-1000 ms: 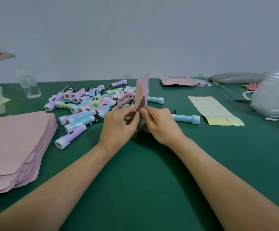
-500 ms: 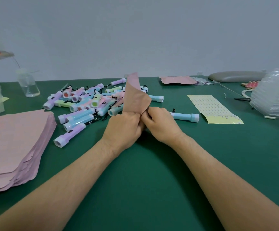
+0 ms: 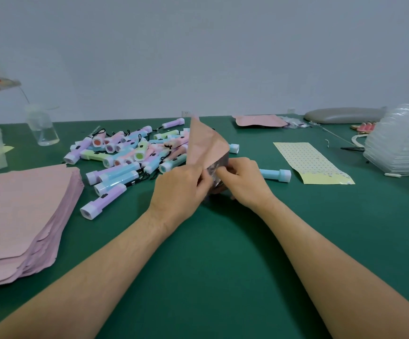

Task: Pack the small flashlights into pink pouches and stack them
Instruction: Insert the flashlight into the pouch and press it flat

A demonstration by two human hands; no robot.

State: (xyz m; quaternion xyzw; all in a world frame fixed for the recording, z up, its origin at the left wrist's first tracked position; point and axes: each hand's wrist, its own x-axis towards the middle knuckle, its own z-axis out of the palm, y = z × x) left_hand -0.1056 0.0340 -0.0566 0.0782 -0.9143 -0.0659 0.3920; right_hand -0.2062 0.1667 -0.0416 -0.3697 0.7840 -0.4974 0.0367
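Note:
A pink pouch point(image 3: 205, 145) stands upright over the middle of the green table point(image 3: 223, 241), its mouth facing me and spread apart, showing a silvery inside. My left hand point(image 3: 177, 189) pinches the pouch's left edge and my right hand point(image 3: 241, 182) pinches its right edge. Behind my hands lies a heap of small pastel flashlights point(image 3: 127, 152) in purple, blue, green and pink. One blue flashlight point(image 3: 275, 174) lies alone just right of my right hand. A thick stack of flat pink pouches point(image 3: 20, 216) sits at the left.
A filled pink pouch point(image 3: 259, 120) lies at the back. A yellow sticker sheet point(image 3: 311, 162) lies at the right, beside a pile of clear plastic trays point(image 3: 401, 140). A clear glass jar point(image 3: 42, 129) stands at the back left. A grey pad point(image 3: 342, 115) lies far right.
The pouch has turned from edge-on to wider, and its mouth is now pulled apart between my two hands. Both hands stayed in place.

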